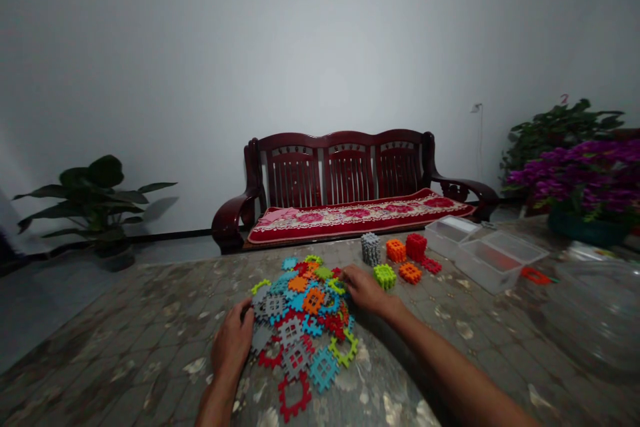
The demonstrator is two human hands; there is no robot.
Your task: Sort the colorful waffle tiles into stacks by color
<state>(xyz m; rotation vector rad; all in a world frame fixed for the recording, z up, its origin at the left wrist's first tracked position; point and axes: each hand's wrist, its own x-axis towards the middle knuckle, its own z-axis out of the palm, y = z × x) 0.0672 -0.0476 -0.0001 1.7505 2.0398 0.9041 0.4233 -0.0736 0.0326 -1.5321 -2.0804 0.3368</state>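
Observation:
A loose heap of flat, toothed plastic building pieces (295, 307) in red, grey, blue, orange and lime green lies on the table. At its left edge rests my left hand (233, 337), thumb and fingers apart, close beside the grey pieces. My right hand (363, 288) reaches the heap's upper right side. Its fingers are bent together at the pieces there, near a red one; what they hold is hidden. Beyond that hand stand sorted stacks: a tall grey stack (371, 249), a lime green stack (385, 276), orange stacks (396, 251) and a red stack (416, 247).
Clear plastic boxes (493, 257) stand at the table's right, with an orange item (535, 275) and a transparent container (595, 313) nearby. Purple flowers (590, 173) stand behind them. A wooden bench (345, 167) is past the patterned table (150, 340); a leafy plant (100, 200) is left.

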